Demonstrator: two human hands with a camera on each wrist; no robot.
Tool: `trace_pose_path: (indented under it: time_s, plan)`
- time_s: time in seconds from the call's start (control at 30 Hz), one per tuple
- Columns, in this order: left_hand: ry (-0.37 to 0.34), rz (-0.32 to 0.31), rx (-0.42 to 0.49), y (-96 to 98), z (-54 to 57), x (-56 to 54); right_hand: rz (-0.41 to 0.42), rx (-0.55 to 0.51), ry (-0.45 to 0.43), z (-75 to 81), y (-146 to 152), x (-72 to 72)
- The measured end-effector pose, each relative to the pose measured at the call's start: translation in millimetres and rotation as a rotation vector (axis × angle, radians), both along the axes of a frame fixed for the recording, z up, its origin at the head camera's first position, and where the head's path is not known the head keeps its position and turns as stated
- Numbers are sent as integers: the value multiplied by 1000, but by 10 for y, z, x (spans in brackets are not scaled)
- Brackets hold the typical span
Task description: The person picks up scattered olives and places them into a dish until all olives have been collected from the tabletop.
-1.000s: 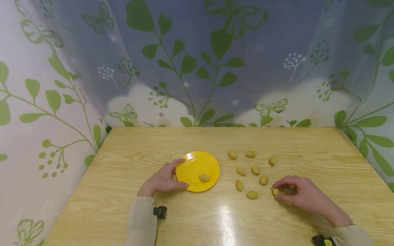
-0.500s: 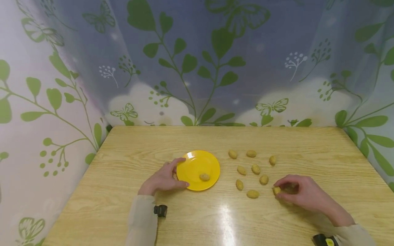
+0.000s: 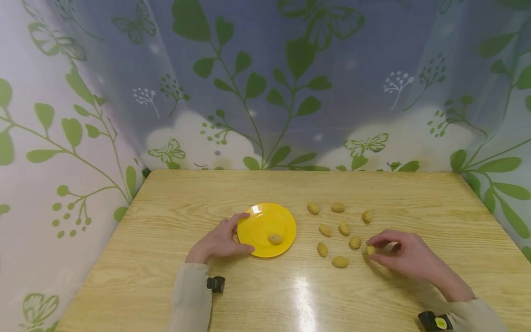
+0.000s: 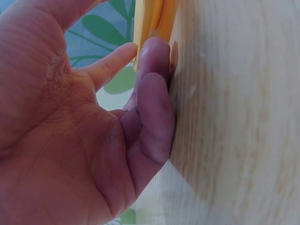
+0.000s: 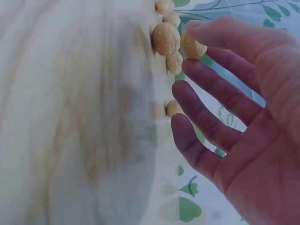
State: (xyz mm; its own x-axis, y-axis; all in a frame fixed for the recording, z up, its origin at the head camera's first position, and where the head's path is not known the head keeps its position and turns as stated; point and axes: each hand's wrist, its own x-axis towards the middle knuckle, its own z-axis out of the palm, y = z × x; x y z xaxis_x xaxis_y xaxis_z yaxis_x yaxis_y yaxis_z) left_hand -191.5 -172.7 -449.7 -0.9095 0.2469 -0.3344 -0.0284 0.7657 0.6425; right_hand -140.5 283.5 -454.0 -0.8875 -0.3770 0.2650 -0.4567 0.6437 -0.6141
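My left hand (image 3: 220,240) grips the left side of a round yellow plate (image 3: 286,221), thumb on the near rim and a finger on the far one. In the left wrist view the other fingers curl beside the edge of the plate (image 4: 146,18), low over the wood. One walnut (image 3: 275,239) lies on the plate. My right hand (image 3: 408,253) pinches another walnut (image 5: 192,46) between thumb and index finger, lifted off the table, while its remaining fingers spread loosely. Several light-brown, rough-shelled walnuts (image 3: 344,228) lie scattered between the plate and my right hand.
Everything rests on a light wooden table (image 3: 199,193). A curtain (image 3: 265,92) printed with leaves and butterflies hangs behind its back edge and along both sides. A black wrist camera (image 3: 216,284) sits on the left sleeve, another (image 3: 433,321) on the right.
My right hand has risen slightly from the table with the walnut pinched in its fingertips. The left hand, the plate and the other walnuts stay in place.
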Motion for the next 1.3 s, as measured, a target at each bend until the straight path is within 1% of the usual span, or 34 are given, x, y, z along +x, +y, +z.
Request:
trace_pose_path:
  time_s: [0.2,0.5,0.73,0.97,1.13,1.3]
  plan:
    - [-7,1,-9,5,9,6,16,-11,37,22,-95,-56]
    - [-9,3,21,6,2,23,24,-18,20,99,-269,-112]
    - [-6,7,22,10,-6,20,72,-18,43,126,-420,-196]
    - [-8,6,27,7,-1,15,126,-29,16,127,-583,-324]
    - [-8,10,23,8,-9,0,140,-45,-18,125,-713,-389]
    - [3,-1,26,3,-26,-8,158,-67,-40,131,-867,-436]
